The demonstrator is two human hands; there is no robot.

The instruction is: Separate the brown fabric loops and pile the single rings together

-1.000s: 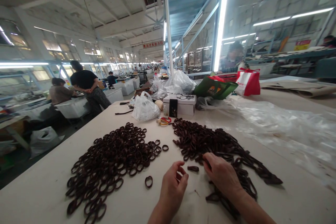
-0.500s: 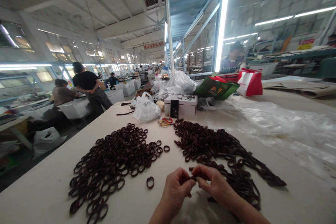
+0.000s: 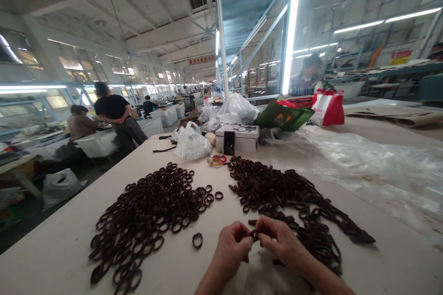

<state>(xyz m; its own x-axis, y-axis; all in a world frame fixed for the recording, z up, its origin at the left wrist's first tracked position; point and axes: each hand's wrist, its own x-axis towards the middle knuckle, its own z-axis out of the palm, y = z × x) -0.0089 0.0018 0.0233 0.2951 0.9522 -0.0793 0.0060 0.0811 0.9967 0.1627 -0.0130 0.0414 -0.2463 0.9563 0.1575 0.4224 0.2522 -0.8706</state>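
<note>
Between the fingertips of both hands is a small dark brown loop [image 3: 254, 235], mostly covered by the fingers. My left hand [image 3: 232, 248] pinches it from the left and my right hand [image 3: 277, 239] from the right, with the fingertips nearly meeting. Left of my hands a single brown ring [image 3: 197, 240] lies alone on the pale table [image 3: 173, 267]. Farther left spreads a large pile of round brown rings [image 3: 148, 212]. A heap of flatter brown loops [image 3: 277, 184] lies beyond and to the right of my right hand.
Scissors [image 3: 217, 161] with red and yellow handles lie past the piles. Behind them stand a white plastic bag [image 3: 193, 143], a white box [image 3: 247, 138] with a dark phone [image 3: 229, 143], and green and red bags. Plastic sheeting [image 3: 374, 161] covers the right side. People work at the left.
My fingertips have shifted slightly around the small loop, and a little more of it shows between them. The piles lie as before.
</note>
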